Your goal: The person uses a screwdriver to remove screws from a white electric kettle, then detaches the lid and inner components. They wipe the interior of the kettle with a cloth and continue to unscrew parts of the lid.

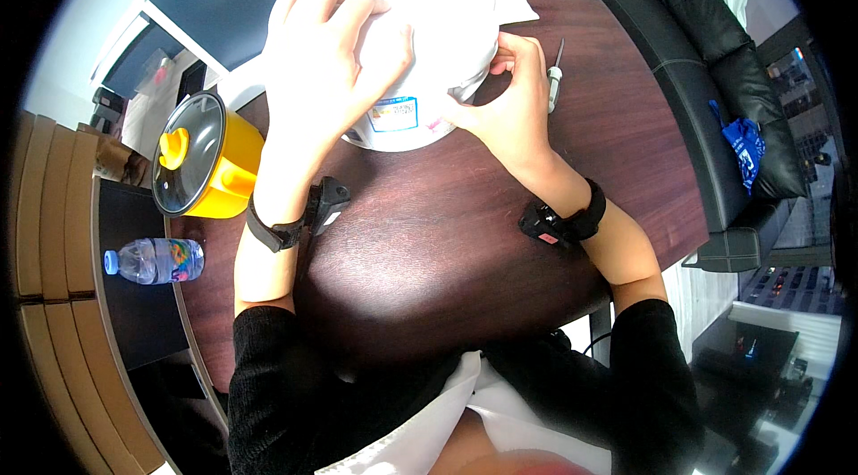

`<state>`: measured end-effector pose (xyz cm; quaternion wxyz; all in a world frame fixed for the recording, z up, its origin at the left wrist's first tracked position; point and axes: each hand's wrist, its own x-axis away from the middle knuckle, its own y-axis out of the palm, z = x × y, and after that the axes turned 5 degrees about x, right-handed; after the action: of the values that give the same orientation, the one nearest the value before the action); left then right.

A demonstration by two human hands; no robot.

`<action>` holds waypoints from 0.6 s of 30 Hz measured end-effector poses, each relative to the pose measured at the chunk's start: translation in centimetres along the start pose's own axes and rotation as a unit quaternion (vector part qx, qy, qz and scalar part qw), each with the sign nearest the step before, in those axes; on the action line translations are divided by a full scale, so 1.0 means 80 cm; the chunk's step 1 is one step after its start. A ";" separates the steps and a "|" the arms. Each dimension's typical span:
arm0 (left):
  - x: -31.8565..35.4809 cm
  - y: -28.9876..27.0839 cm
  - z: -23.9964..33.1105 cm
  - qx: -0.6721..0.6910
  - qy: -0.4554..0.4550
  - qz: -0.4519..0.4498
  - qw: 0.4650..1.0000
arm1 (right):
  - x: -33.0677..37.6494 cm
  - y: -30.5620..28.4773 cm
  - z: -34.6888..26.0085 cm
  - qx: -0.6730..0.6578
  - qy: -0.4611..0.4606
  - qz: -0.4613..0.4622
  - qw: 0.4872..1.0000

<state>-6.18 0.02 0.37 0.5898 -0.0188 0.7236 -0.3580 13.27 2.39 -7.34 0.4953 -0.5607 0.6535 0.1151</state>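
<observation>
A large, round white object (438,19) rests at the far side of the table; glare hides much of its detail, and its kind is unclear. Loose white wrapping bunches at its right side, and a blue-edged label (394,114) faces me. My left hand (326,55) lies over its left part, fingers spread. At the right rim, my right hand (509,95) has curled fingers and a thumb against the white wrapping, gripping its edge. A screwdriver (555,86) with a pale handle lies just right of that hand.
A yellow pot (234,167) with a glass lid stands left of my left forearm. Below it lies a water bottle (161,260). The dark wooden table (429,234) has a curved right edge, with a black sofa (666,55) beyond. Cardboard boxes (58,207) stack at far left.
</observation>
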 end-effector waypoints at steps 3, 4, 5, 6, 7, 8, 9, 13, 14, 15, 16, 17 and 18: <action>0.000 -0.001 0.000 0.003 0.002 -0.004 1.000 | -0.001 -0.002 0.000 0.012 -0.005 -0.006 1.000; -0.001 -0.001 0.000 0.004 0.004 -0.006 1.000 | -0.001 -0.002 0.001 0.009 -0.006 -0.006 1.000; -0.002 -0.002 0.000 0.005 0.005 -0.008 1.000 | -0.001 -0.002 0.002 0.006 -0.007 -0.006 1.000; -0.002 -0.003 0.000 0.004 0.005 -0.009 1.000 | 0.000 -0.001 0.003 0.002 -0.008 -0.007 1.000; -0.001 -0.003 0.000 0.003 0.005 -0.010 1.000 | 0.000 -0.002 0.002 0.005 -0.007 -0.015 1.000; -0.001 -0.003 -0.001 0.001 0.005 -0.010 1.000 | 0.001 -0.003 0.000 0.007 -0.005 -0.022 1.000; -0.001 -0.002 -0.001 0.001 0.007 -0.006 1.000 | 0.001 -0.004 -0.001 0.010 -0.004 -0.029 1.000; -0.001 -0.006 0.001 -0.014 -0.003 -0.032 0.999 | 0.007 0.000 -0.001 -0.004 0.023 -0.033 0.999; -0.002 -0.008 0.002 -0.021 -0.010 -0.049 0.999 | 0.009 0.000 -0.005 -0.001 0.030 -0.032 0.999; -0.002 -0.008 0.003 -0.019 -0.007 -0.045 0.999 | 0.012 0.001 -0.008 0.002 0.037 -0.031 0.999; -0.002 -0.008 0.003 -0.017 -0.003 -0.041 0.999 | 0.014 0.004 -0.010 -0.001 0.040 -0.019 0.999; -0.002 -0.007 0.003 -0.015 0.001 -0.038 0.999 | 0.017 0.008 -0.012 -0.004 0.043 -0.006 0.999; -0.002 -0.007 0.003 -0.015 0.000 -0.036 0.999 | 0.019 0.011 -0.012 -0.007 0.046 0.006 0.999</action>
<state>-6.16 -0.42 0.81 0.5758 -0.0541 0.7281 -0.3680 12.19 1.05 -8.42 0.4601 -0.5650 0.6780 0.0974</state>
